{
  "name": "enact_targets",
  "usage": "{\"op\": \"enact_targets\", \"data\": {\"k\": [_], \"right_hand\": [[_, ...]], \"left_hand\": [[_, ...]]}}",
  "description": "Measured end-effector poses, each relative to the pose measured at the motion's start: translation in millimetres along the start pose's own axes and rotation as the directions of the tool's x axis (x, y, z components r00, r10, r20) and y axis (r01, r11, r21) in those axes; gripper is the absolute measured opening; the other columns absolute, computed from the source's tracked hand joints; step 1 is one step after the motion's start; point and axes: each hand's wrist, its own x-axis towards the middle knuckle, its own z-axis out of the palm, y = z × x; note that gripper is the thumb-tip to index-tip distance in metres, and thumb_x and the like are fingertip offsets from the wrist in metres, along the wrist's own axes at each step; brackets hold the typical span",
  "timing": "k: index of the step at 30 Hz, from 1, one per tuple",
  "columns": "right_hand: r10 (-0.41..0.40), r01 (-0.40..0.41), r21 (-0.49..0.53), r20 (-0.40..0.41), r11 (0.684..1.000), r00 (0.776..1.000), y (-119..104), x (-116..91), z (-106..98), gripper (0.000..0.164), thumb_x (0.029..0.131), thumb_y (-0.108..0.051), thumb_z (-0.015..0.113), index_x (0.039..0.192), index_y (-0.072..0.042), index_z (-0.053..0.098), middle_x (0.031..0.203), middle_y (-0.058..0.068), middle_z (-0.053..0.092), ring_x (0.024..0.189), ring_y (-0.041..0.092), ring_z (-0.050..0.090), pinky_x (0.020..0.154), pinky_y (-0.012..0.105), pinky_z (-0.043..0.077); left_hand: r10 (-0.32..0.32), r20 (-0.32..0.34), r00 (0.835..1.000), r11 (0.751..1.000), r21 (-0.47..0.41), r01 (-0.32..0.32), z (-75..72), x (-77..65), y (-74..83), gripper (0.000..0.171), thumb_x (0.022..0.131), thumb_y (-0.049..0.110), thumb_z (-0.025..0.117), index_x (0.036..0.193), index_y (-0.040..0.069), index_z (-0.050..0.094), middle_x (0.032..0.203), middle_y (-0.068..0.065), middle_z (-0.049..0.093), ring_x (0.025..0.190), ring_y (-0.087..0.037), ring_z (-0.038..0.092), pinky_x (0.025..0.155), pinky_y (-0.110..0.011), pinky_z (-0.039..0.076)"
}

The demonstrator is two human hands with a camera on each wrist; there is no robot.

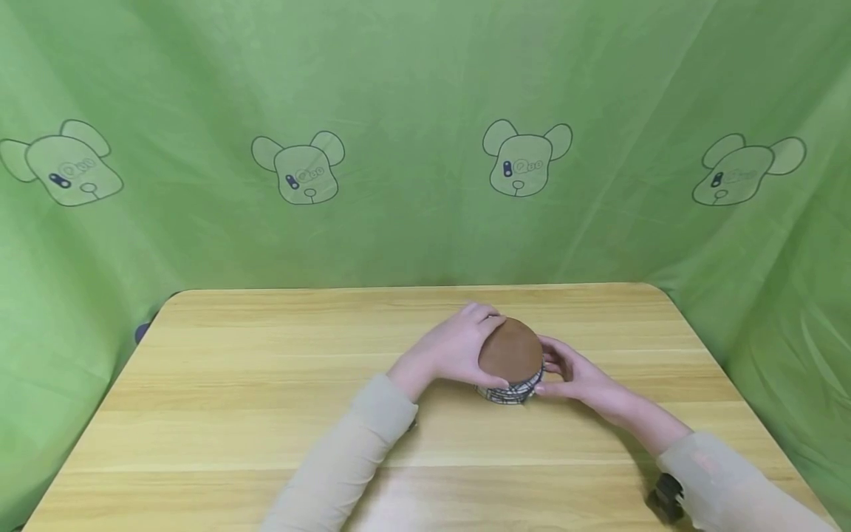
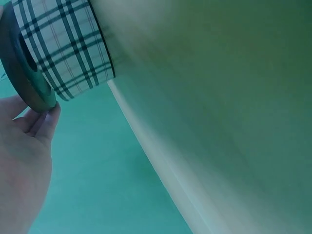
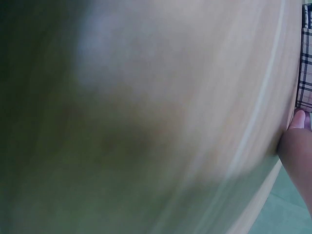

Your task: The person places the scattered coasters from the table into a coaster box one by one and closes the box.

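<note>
A round box with a black-and-white plaid side point(image 1: 508, 394) stands on the table, right of the middle. Its brown round lid point(image 1: 510, 351) faces up in the head view. My left hand point(image 1: 459, 344) grips the lid by its edge, thumb at the front and fingers at the back. In the left wrist view the lid point(image 2: 18, 73) sits tilted on the plaid body point(image 2: 66, 46), a dark gap showing between them. My right hand point(image 1: 577, 377) holds the right side of the body, its thumb low near the base; in the right wrist view the thumb point(image 3: 299, 119) meets the plaid side's lower edge.
The light wood table point(image 1: 253, 369) has rounded far corners. Green cloth point(image 1: 412, 236) with printed bear heads hangs behind it and at both sides. A small dark device point(image 1: 666, 496) is worn beneath the right sleeve.
</note>
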Motion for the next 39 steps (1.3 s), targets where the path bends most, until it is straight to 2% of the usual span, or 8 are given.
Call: {"op": "enact_targets", "data": {"k": [3,6,11,25,31,33,35,39], "right_hand": [[-0.005,0.005,0.004,0.003,1.000,1.000,-0.4,0.4,-0.5,0.087,0.095,-0.004,0.075,0.165,0.004,0.024,0.148,0.001,0.051,0.125,-0.004,0.056,0.105,0.011,0.047],[-0.011,0.011,0.007,0.004,1.000,1.000,0.0,0.3,-0.6,0.086,0.096,-0.004,0.075,0.164,0.005,0.024,0.144,-0.012,0.051,0.124,-0.005,0.056,0.105,0.010,0.047],[-0.022,0.022,0.010,0.011,1.000,1.000,1.4,-0.4,-0.5,0.086,0.096,-0.003,0.074,0.164,0.005,0.024,0.145,-0.022,0.049,0.125,-0.006,0.055,0.105,0.009,0.046],[-0.029,0.028,0.012,0.002,1.000,1.000,2.9,0.5,0.3,0.086,0.095,-0.002,0.075,0.164,0.005,0.024,0.147,-0.022,0.048,0.125,-0.006,0.056,0.104,0.008,0.046],[-0.019,0.019,0.002,0.004,1.000,1.000,0.5,0.1,0.2,0.087,0.095,-0.003,0.075,0.165,0.004,0.024,0.158,0.004,0.046,0.125,-0.006,0.056,0.105,0.009,0.047],[-0.020,0.020,-0.004,0.003,1.000,1.000,0.0,-0.2,0.0,0.087,0.095,-0.003,0.075,0.165,0.004,0.024,0.160,0.010,0.045,0.125,-0.006,0.056,0.105,0.009,0.046],[-0.018,0.018,-0.007,0.002,1.000,1.000,-0.6,-0.5,0.1,0.087,0.095,-0.003,0.075,0.165,0.004,0.024,0.160,0.007,0.046,0.125,-0.006,0.056,0.105,0.009,0.046],[-0.015,0.015,-0.004,0.003,1.000,1.000,-1.1,-0.6,0.1,0.086,0.095,-0.003,0.075,0.165,0.003,0.025,0.155,-0.009,0.048,0.125,-0.006,0.055,0.105,0.009,0.045]], "left_hand": [[-0.001,0.007,1.000,1.000,0.015,0.001,2.3,1.6,1.5,0.107,0.075,0.064,0.087,0.156,0.004,0.050,0.153,-0.008,0.054,0.141,-0.021,0.050,0.123,-0.029,0.045],[0.001,0.015,1.000,1.000,0.022,-0.002,4.6,2.7,2.0,0.106,0.075,0.064,0.087,0.155,0.004,0.050,0.152,-0.007,0.055,0.141,-0.020,0.050,0.122,-0.029,0.046],[-0.001,0.036,0.999,0.999,0.044,-0.001,5.8,2.5,3.8,0.105,0.076,0.064,0.086,0.155,0.004,0.051,0.151,-0.007,0.055,0.140,-0.019,0.051,0.122,-0.028,0.046],[-0.019,0.059,0.998,0.998,0.062,0.015,9.0,2.2,5.3,0.104,0.075,0.068,0.085,0.154,0.007,0.053,0.149,-0.003,0.056,0.138,-0.017,0.050,0.121,-0.026,0.046],[-0.025,0.069,0.997,0.997,0.070,0.020,8.0,1.6,5.5,0.105,0.076,0.069,0.084,0.155,0.008,0.052,0.151,-0.003,0.056,0.140,-0.017,0.049,0.123,-0.026,0.045],[-0.024,0.068,0.997,0.997,0.069,0.019,7.8,1.3,5.5,0.105,0.077,0.069,0.083,0.156,0.008,0.051,0.151,-0.003,0.055,0.141,-0.017,0.049,0.123,-0.026,0.044],[-0.019,0.066,0.998,0.997,0.070,0.015,7.5,0.7,5.4,0.105,0.078,0.069,0.083,0.156,0.008,0.051,0.152,-0.004,0.055,0.141,-0.017,0.049,0.124,-0.026,0.043],[-0.006,0.064,0.998,0.998,0.065,0.001,5.6,-0.9,5.0,0.104,0.078,0.069,0.083,0.156,0.008,0.051,0.153,-0.005,0.054,0.142,-0.018,0.049,0.124,-0.027,0.044]]}}
